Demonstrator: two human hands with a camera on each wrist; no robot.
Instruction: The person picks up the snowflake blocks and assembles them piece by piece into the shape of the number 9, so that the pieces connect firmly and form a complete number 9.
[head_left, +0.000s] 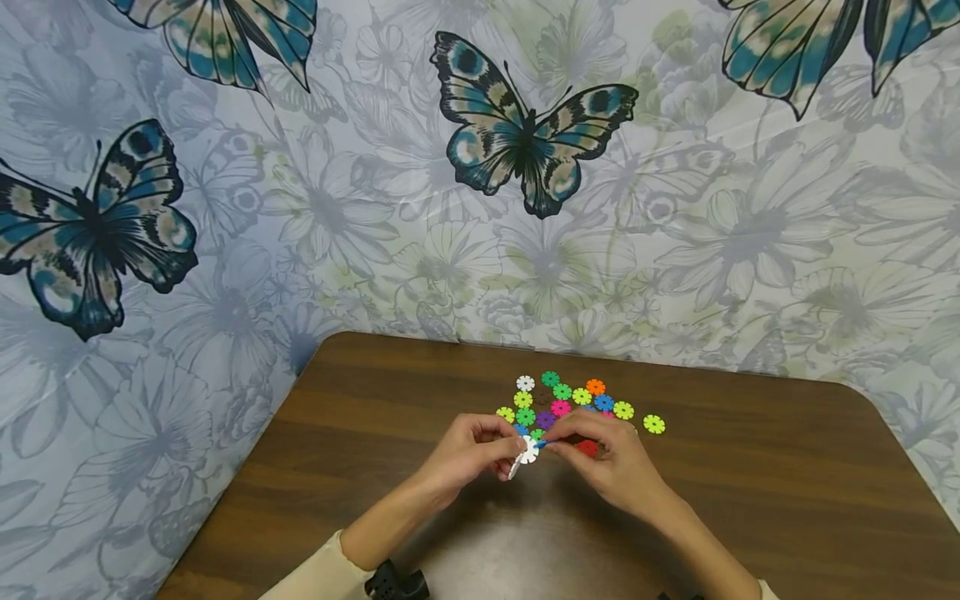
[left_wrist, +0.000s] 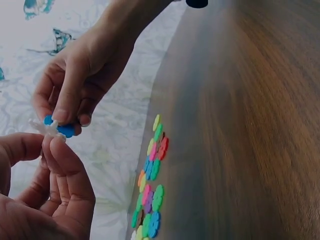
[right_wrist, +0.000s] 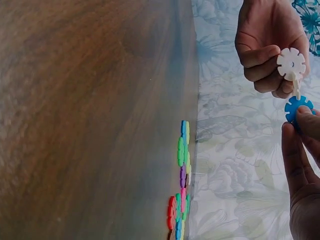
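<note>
In the head view my left hand (head_left: 468, 454) pinches a white notched plastic disc (right_wrist: 291, 64). A second white disc (right_wrist: 296, 87), seen nearly edge-on in the right wrist view, joins onto it. My right hand (head_left: 611, 462) holds a blue notched disc (right_wrist: 295, 111) between thumb and fingers. The blue disc meets the second white one at its rim, and both hands are close together above the table. Seen from the left wrist, the blue disc (left_wrist: 65, 131) lies under the right thumb, against the white pieces (left_wrist: 51, 128).
Several loose notched discs in green, yellow, pink, purple, orange and white lie on the brown wooden table (head_left: 360, 400) beyond the hands. A red disc (head_left: 588, 448) is partly behind the right hand, and a yellow-green disc (head_left: 654, 424) lies apart at right. A butterfly-patterned wall covering (head_left: 360, 208) stands behind.
</note>
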